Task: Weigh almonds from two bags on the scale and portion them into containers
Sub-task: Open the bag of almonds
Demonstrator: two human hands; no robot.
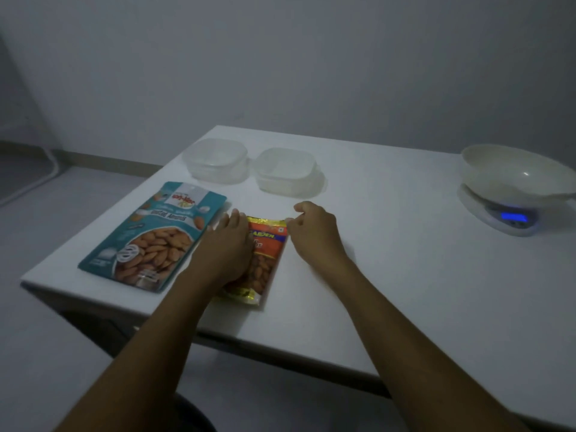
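Lengthwise, orange bag points top-away, left fingers flat on it, right fingers pinching corner.

Dim bluish light, soft overall blur, wide-angle bending at edges, scale display glowing blue

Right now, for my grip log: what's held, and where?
The right hand pinches the orange almond bag at its top right corner; the left hand lies flat on it.
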